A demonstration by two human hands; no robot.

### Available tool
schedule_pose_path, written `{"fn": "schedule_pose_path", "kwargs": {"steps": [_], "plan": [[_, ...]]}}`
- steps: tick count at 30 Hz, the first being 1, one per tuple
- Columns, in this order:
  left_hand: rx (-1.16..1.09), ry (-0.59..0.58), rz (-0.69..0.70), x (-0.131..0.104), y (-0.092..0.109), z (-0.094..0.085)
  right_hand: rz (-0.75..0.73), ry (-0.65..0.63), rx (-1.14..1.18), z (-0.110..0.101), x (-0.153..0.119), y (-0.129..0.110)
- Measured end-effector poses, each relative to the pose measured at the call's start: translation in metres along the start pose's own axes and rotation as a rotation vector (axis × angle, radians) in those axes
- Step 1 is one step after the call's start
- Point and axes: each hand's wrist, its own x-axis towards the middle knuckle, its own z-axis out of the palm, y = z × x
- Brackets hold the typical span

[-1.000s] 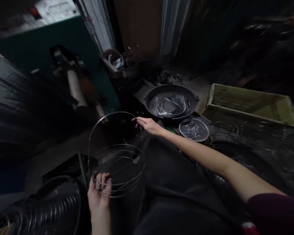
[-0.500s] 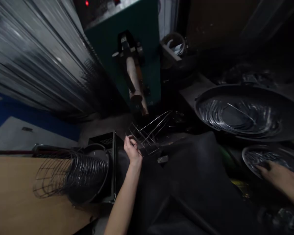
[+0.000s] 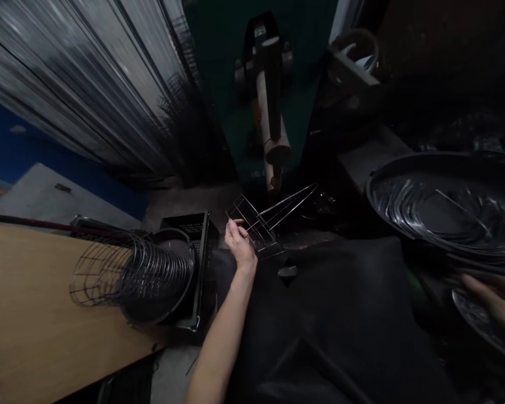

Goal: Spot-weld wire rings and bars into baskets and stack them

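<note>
My left hand is closed on the near left side of a small wire rack, a grid of thin metal rods with a long bent loop reaching to the right. The rack is just above my dark apron, in front of the machine's electrode arms. My right hand, at the right edge, is smeared by motion and partly out of view. It is over a bowl of small shiny metal pieces, near the rim of a large pan. Whether its fingers hold anything cannot be made out.
The green machine stands ahead. A large dark pan on the right holds curved wires. To the left, a stack of round wire grids lies in a bucket by a black crate and a wooden board.
The view has turned, so most things sit farther right. My left hand keeps the wire rack near the machine. My right hand has risen relative to the bowl.
</note>
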Motion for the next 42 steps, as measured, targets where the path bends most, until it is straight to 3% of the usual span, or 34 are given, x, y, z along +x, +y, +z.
{"fn": "schedule_pose_path", "kwargs": {"steps": [1, 3, 5, 7, 10, 13, 18, 26, 36, 42], "plan": [[-0.002, -0.003, 0.004, 0.002, 0.000, -0.002, 0.083, -0.032, 0.115, 0.017, -0.013, -0.022], [-0.003, -0.008, 0.014, 0.005, 0.000, -0.005, 0.163, -0.255, 0.374, 0.054, -0.038, -0.067], [-0.005, -0.012, 0.028, 0.008, 0.002, -0.007, 0.132, -0.434, 0.510, 0.093, -0.059, -0.110], [-0.011, -0.017, 0.038, 0.011, 0.003, -0.008, 0.068, -0.519, 0.603, 0.127, -0.073, -0.144], [-0.013, -0.009, 0.045, 0.015, 0.003, -0.010, 0.057, -0.571, 0.763, 0.162, -0.087, -0.177], [0.012, 0.009, 0.033, 0.019, 0.001, -0.014, 0.100, -0.616, 0.928, 0.181, -0.098, -0.193], [0.039, 0.041, 0.047, 0.026, -0.001, -0.019, 0.162, -0.651, 0.975, 0.192, -0.110, -0.200], [0.075, 0.049, 0.080, 0.031, -0.002, -0.021, 0.210, -0.681, 0.945, 0.191, -0.123, -0.205], [0.125, 0.039, 0.042, 0.030, 0.003, -0.014, 0.304, -0.626, 0.937, 0.192, -0.121, -0.215], [0.123, 0.026, 0.046, 0.035, 0.008, -0.009, 0.290, -0.622, 0.908, 0.196, -0.119, -0.221]]}}
